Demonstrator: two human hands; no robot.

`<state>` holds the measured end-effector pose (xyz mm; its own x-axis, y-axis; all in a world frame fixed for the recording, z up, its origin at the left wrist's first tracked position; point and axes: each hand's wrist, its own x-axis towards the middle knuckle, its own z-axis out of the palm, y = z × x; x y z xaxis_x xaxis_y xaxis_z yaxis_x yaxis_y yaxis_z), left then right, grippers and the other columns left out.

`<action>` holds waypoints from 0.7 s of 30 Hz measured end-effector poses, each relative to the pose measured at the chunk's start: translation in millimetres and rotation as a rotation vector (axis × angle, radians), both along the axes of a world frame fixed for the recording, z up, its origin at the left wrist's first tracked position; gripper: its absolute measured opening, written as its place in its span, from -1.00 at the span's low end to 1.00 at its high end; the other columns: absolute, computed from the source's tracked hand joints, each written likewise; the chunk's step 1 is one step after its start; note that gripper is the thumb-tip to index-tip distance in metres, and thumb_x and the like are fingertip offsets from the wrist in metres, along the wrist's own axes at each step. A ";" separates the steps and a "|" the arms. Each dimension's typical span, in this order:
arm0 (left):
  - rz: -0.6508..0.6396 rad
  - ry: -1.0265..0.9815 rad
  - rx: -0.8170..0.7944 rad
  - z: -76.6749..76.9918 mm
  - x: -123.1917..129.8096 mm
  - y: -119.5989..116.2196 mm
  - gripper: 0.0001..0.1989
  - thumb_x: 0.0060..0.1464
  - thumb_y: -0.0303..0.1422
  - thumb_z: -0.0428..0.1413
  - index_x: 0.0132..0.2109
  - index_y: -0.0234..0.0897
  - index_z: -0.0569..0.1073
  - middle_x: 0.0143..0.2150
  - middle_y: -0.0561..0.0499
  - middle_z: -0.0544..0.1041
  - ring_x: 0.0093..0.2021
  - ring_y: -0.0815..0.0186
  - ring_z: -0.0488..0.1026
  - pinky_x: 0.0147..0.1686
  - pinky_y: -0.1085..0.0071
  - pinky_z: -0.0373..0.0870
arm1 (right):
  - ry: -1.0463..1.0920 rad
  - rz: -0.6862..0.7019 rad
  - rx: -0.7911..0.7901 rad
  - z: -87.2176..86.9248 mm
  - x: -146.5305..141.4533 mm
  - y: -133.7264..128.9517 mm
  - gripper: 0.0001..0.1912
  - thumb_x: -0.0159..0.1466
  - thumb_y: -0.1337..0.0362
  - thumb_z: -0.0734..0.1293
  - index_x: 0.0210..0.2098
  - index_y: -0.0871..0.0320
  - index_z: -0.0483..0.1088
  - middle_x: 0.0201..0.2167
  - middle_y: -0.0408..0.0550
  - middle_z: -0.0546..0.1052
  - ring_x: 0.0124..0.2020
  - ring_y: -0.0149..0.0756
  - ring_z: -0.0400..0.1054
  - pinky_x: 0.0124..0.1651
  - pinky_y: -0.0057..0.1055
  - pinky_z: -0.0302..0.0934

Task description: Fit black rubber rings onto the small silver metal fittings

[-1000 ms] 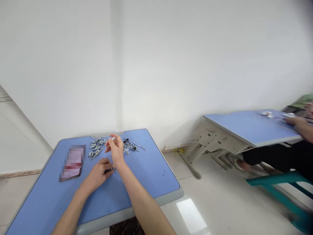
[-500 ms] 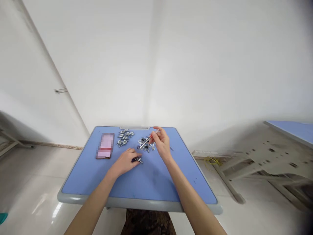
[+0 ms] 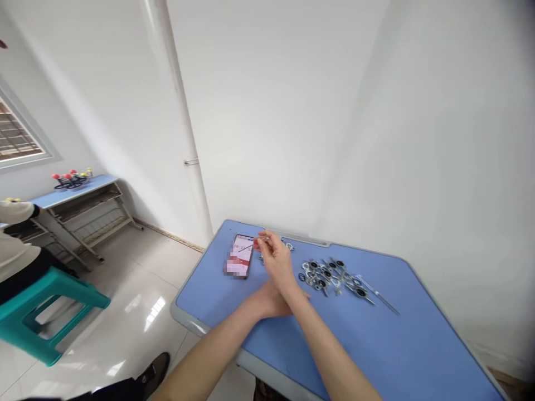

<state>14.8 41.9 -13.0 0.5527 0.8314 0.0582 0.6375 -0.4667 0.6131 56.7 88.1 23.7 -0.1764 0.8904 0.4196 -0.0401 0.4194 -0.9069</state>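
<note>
My right hand pinches a slim screwdriver-like tool with a red handle. Its thin dark shaft points left over the phone, which lies on the blue table. Under the right wrist lies my left hand, crossed by the right forearm. Its fingers are mostly hidden, so I cannot make out what they hold. To the right is a pile of small metal parts with black rings. Another group of metal parts shows partly behind my right hand.
A second thin tool lies right of the pile on the blue table. At the left, a person in a light sleeve is by a green stool. Beyond stands another table with red-knobbed items.
The view has swung to the left. My right hand has gone from the parts pile to beside the phone, tool still held. My left hand now lies beneath the right wrist.
</note>
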 end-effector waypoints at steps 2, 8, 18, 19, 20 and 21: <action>-0.035 0.084 0.039 1.7 -1.2 1.6 -0.72 0.15 -0.41 0.07 0.02 -0.26 0.47 -0.04 -0.08 0.48 -0.07 0.24 0.41 0.03 0.29 0.34 | -0.070 -0.040 0.052 -2.2 -5.2 2.6 -0.75 0.26 0.14 0.22 -0.14 0.13 0.33 -0.32 -0.01 0.55 -0.28 -0.23 0.49 -0.14 -0.22 0.37; -0.099 0.180 0.065 2.8 -2.4 6.1 -0.68 0.17 -0.41 0.07 0.08 -0.23 0.42 0.02 -0.06 0.43 0.00 0.26 0.38 0.04 0.33 0.31 | -0.236 -0.063 0.156 -6.2 -8.1 6.6 -0.79 0.28 0.21 0.16 -0.14 0.13 0.31 -0.28 0.03 0.56 -0.23 -0.18 0.49 -0.10 -0.20 0.32; -0.141 0.159 0.115 -9.5 -5.7 11.6 -0.64 0.19 -0.35 0.03 0.13 -0.25 0.37 0.03 -0.04 0.41 0.03 0.28 0.35 0.11 0.40 0.24 | -0.347 -0.047 0.204 -11.4 -11.1 11.6 -0.77 0.26 0.26 0.11 -0.16 0.11 0.32 -0.26 0.02 0.57 -0.20 -0.17 0.48 -0.13 -0.20 0.32; -0.137 0.161 0.120 -10.4 -5.3 12.1 -0.65 0.19 -0.36 0.04 0.12 -0.24 0.37 0.03 -0.03 0.42 0.03 0.27 0.36 0.11 0.40 0.24 | -0.350 -0.043 0.207 -11.6 -11.4 12.2 -0.77 0.26 0.26 0.11 -0.16 0.11 0.32 -0.26 0.03 0.57 -0.20 -0.16 0.48 -0.13 -0.19 0.32; -0.130 0.164 0.123 -10.8 -4.8 12.4 -0.66 0.18 -0.37 0.05 0.11 -0.22 0.38 0.02 -0.02 0.44 0.02 0.26 0.36 0.10 0.40 0.25 | -0.352 -0.040 0.210 -11.6 -11.6 12.7 -0.77 0.26 0.26 0.11 -0.16 0.11 0.32 -0.25 0.03 0.57 -0.19 -0.16 0.48 -0.13 -0.19 0.32; -0.119 0.162 0.128 -10.6 -4.2 12.4 -0.66 0.17 -0.38 0.07 0.10 -0.21 0.40 0.02 -0.02 0.46 0.02 0.25 0.37 0.10 0.40 0.26 | -0.356 -0.041 0.214 -11.6 -11.9 12.9 -0.77 0.26 0.26 0.11 -0.17 0.11 0.32 -0.25 0.04 0.57 -0.19 -0.15 0.48 -0.13 -0.18 0.31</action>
